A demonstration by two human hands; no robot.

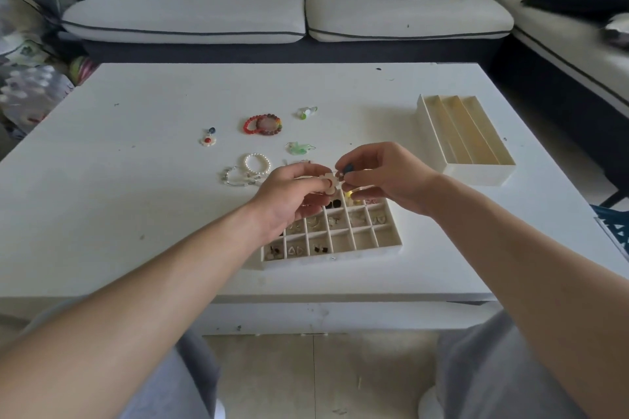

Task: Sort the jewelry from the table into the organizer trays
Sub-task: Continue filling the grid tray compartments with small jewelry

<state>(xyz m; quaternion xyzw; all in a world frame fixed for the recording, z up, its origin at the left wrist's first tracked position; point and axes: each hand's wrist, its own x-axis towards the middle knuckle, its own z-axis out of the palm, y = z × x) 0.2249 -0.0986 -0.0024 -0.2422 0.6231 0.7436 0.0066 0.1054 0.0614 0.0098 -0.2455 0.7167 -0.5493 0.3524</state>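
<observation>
Head view: both hands are raised together above the far edge of the grid tray (340,257), which sits at the near middle of the table (136,214). The left hand (292,187), fingers curled, pinches a cream flower piece (331,182) between thumb and forefinger. The right hand (381,177), likewise curled, pinches a small blue bead (348,167) that appears to be joined to the flower's top. The piece is held clear of the table, just over the tray's back row. Judged light, stiff and small, and probably brittle at the petals and at the link to the bead. It is best gripped by the flower's edges rather than hung from the bead, and its smooth face may slip. Several tray cells already hold small items, and some near-right cells look empty. A second flower piece (207,138) lies well to the left on the table. Also loose there are a red bracelet (262,123), a pearl bracelet (257,163), a chain (235,177) touching it, and two green pieces (299,147) (307,111). A long tray (476,173) stands apart at the right. Nothing blocks the drop into the tray, though the hands themselves hide its back row.
</observation>
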